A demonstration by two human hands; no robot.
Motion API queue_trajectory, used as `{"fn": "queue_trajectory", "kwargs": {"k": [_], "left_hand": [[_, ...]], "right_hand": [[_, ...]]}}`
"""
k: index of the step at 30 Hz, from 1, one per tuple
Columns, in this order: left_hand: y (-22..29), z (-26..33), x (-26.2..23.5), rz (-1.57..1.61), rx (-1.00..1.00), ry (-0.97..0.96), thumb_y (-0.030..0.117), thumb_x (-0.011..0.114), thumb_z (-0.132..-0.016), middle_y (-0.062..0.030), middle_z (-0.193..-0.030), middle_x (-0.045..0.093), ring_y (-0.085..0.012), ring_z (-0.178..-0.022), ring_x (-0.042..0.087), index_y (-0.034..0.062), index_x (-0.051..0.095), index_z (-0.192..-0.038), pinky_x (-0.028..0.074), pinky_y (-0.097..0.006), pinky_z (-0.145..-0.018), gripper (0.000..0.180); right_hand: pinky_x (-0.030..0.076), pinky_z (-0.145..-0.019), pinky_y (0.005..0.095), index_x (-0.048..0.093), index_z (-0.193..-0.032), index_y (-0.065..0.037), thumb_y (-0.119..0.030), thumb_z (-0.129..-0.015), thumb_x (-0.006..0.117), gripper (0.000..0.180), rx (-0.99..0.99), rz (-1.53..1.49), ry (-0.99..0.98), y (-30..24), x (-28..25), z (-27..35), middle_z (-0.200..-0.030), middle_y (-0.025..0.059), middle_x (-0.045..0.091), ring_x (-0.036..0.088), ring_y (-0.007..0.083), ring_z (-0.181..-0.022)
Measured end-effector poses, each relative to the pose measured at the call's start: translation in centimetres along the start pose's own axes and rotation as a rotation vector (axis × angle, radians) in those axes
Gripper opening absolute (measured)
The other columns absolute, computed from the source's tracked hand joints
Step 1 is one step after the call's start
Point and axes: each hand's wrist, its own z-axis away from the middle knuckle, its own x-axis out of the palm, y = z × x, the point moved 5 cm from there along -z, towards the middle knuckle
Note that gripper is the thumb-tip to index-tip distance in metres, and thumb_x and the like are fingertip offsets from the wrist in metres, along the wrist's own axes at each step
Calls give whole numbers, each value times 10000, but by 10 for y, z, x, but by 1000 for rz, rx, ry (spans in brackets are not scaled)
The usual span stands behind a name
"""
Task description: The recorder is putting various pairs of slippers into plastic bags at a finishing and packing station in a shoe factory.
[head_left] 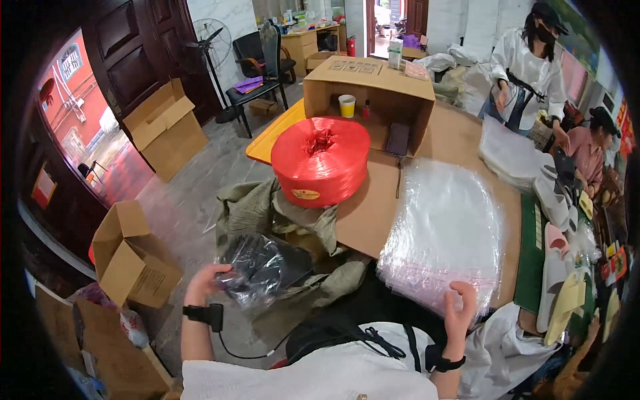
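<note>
Two bare hands worked at the near edge of the table [460, 143]: the left hand [203, 281] had its fingers curled round one black item sealed in a crinkled clear bag [259, 270], held low over an olive-green sack [280, 220] that spilled off the table's left side, while the right hand [460, 308] pinched the near edge of a single thick stack of clear plastic bags [443, 233] lying flat on the tabletop. Each wrist wore one black band, two in all. One large red spool of plastic twine [321, 160] stood just beyond the sack, with one open cardboard box [370, 93] on its side behind it, a yellow cup [347, 105] inside. On the floor to the left lay three more open cartons, the nearest [130, 257] just beside the left forearm. Two other people stood at the table's far right, one in a white shirt [527, 67] and one in pink [590, 150], beside a row of pale slippers [557, 213].
</note>
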Motion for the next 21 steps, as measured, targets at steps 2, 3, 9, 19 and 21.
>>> {"fn": "queue_trajectory", "kwargs": {"k": [2, 3, 9, 19, 21], "left_hand": [[-40, -53, 26, 469, -116, -148, 118, 587, -923, -124, -1053, 709, -274, -949, 679, -3, 657, -1054, 548, -454, -894, 191], [-14, -13, 92, -56, 394, -84, 112, 567, -929, -168, -1132, 673, -310, -1045, 651, -21, 626, -1098, 528, -474, -967, 224], [-66, -195, 106, 372, 20, -113, 202, 463, -937, -195, -1125, 637, -335, -1089, 621, 1, 581, -1055, 542, -557, -925, 261], [-12, -260, 230, -1666, 495, -224, 349, 494, -981, -93, -1462, 491, -269, -1278, 533, 110, 475, -1439, 461, -384, -1025, 517], [4, -276, 167, -1703, 561, -266, 354, 513, -976, -111, -1437, 508, -284, -1260, 543, 90, 485, -1424, 465, -395, -1015, 521]], "right_hand": [[448, -922, 370, 647, -958, -21, 11, -794, 687, 172, -16, -18, -7, -3, 0, -1, -1026, 122, 654, 602, 284, -998], [450, -917, 372, 648, -938, -23, 17, -793, 684, 154, 3, 6, 5, 0, -8, 5, -1013, 123, 656, 603, 285, -989], [461, -894, 362, 648, -922, -20, 31, -803, 673, 133, -6, 3, 64, 2, -23, 11, -969, 124, 656, 612, 284, -949], [493, -757, 373, 688, -914, -47, -13, -789, 726, 136, -30, 184, 251, -5, -67, 21, -879, 116, 671, 637, 296, -832], [494, -757, 363, 694, -899, -57, -16, -778, 740, 135, -53, 292, 326, -9, -97, 11, -879, 102, 677, 639, 290, -837]]}}
